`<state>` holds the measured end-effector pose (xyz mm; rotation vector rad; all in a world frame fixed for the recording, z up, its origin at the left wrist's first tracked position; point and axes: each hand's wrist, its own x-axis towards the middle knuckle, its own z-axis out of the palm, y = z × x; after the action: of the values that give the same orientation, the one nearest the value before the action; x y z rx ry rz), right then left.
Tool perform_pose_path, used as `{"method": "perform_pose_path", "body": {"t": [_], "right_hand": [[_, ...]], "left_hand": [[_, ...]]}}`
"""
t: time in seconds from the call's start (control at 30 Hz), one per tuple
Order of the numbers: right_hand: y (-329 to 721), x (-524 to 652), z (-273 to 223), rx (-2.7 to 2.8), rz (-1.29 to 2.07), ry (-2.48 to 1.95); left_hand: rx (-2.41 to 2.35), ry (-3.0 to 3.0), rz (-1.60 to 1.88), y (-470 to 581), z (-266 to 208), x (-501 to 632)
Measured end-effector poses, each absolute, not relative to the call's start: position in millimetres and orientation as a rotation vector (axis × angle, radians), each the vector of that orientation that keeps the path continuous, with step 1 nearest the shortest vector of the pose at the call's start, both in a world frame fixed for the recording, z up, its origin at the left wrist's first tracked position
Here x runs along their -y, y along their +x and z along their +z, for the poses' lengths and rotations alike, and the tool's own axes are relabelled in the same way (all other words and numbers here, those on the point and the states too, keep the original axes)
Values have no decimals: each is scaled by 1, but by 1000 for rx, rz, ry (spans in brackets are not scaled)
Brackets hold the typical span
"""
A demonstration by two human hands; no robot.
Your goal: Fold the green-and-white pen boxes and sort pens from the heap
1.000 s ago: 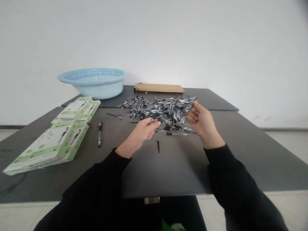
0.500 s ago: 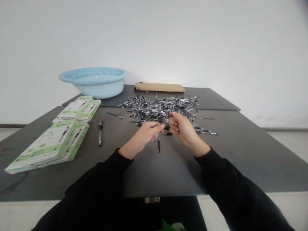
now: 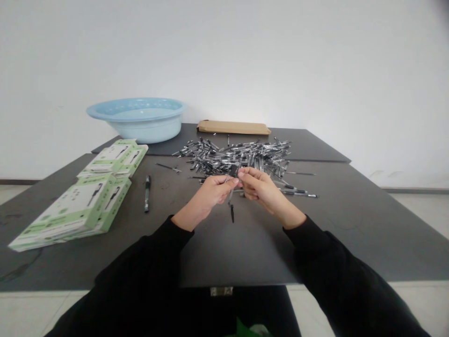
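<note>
My left hand [image 3: 214,191] is closed, thumb and fingertips pinching a slim pen [image 3: 230,195] whose clear lower end slants down toward me. My right hand [image 3: 258,186] meets it from the other side, its fingertips closed on the pen's upper part; a thin tip sticks up above the fingers. Fingers hide the middle, so I cannot tell whether it is one piece or two. Just below the hands a small black pen cap [image 3: 232,214] lies on the table. Behind them spreads a heap of clear and black pens [image 3: 242,153].
A single pen [image 3: 147,194] lies to the left, beside stacked green-and-white pen boxes [image 3: 66,206]. Farther back stand a light blue basin [image 3: 147,128] and a flat brown cardboard piece [image 3: 233,127]. A thin refill [image 3: 167,166] lies left of the heap.
My right hand has come down and left along the pen, so its fingertips now meet those of my left hand. The left hand has hardly moved.
</note>
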<state>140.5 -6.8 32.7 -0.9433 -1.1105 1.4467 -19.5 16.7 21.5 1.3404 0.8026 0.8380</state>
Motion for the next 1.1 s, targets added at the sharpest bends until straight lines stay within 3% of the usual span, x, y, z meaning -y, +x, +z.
{"method": "perform_pose_path", "body": {"t": [0.47, 0.7, 1.1], "right_hand": [[142, 8, 35, 1218, 1370, -917], [156, 3, 42, 989, 1247, -835], [173, 2, 58, 877, 978, -782]], "left_hand": [[-812, 1433, 754, -19, 21, -16], [-772, 1857, 769, -24, 29, -16], [-768, 1727, 668, -27, 15, -25]]}}
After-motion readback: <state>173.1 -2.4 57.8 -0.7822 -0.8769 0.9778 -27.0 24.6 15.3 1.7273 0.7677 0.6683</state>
